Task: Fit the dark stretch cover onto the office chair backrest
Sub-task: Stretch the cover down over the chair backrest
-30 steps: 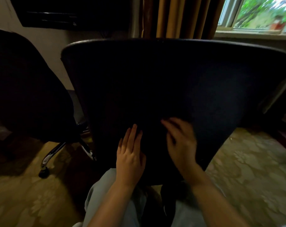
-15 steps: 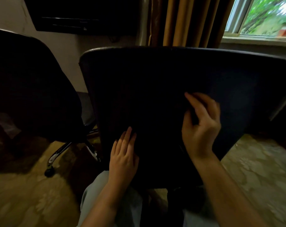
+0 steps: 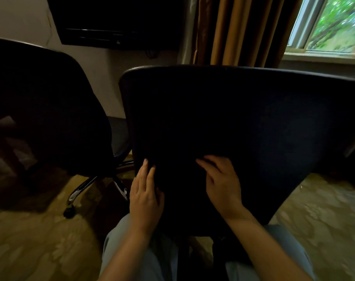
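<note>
A dark stretch cover [image 3: 243,122] lies over the wide office chair backrest right in front of me, filling the middle and right of the view. My left hand [image 3: 145,194] rests flat on the cover near its lower left edge, fingers together and straight. My right hand [image 3: 221,179] presses on the lower middle of the fabric with bent, spread fingers. Neither hand visibly grips a fold. The backrest's lower edge and the chair seat are hidden behind my arms and knees.
A second dark office chair [image 3: 42,110] stands at the left, its chrome base and caster [image 3: 70,211] on the patterned carpet. A dark wall-mounted screen [image 3: 115,21], tan curtains [image 3: 239,29] and a window [image 3: 335,23] are behind. My grey-trousered legs [image 3: 132,258] sit below.
My right hand slid from higher up on the right side of the cover down to the lower middle. The left hand shifted slightly left and up. The view tilted up a little.
</note>
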A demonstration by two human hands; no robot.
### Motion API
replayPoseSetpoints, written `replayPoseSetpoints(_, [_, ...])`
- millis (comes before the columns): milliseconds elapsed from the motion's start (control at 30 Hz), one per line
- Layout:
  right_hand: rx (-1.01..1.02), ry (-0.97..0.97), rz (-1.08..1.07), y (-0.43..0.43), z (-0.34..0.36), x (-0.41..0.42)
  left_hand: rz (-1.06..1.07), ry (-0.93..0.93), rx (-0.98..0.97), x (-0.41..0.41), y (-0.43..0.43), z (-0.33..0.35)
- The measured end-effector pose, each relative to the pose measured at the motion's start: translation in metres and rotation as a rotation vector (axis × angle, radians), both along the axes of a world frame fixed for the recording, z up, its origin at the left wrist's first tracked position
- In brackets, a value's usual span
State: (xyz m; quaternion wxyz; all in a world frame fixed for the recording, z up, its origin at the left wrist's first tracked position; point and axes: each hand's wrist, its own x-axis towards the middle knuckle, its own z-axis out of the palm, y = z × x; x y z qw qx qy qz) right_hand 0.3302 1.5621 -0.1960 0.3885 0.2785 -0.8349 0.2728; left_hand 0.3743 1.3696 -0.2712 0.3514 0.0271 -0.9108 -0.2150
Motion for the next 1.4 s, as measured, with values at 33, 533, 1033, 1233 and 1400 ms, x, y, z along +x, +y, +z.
replayPoseSetpoints(33, [-0.088, 0.042, -0.001, -0.001, 0.018, 0.004, -0.002, 0.0, 0.005, 0.0, 0.001, 0.0])
replayPoseSetpoints(533, [0.36, -0.136, 0.04, -0.04, -0.037, -0.004, -0.006, -0.004, 0.033, 0.002, -0.002, -0.003])
replayPoseSetpoints(1033, [0.167, 0.227, 0.125, -0.096, 0.05, -0.011, 0.014, -0.034, 0.128, -0.002, -0.005, 0.0])
replayPoseSetpoints(1233, [0.402, -0.158, 0.167, -0.089, -0.049, -0.006, 0.051, -0.029, 0.233, 0.007, -0.002, 0.004])
replayPoseSetpoints(1400, [0.312, -0.163, 0.207, -0.053, -0.04, -0.008, 0.028, -0.021, 0.232, 0.007, 0.001, 0.005])
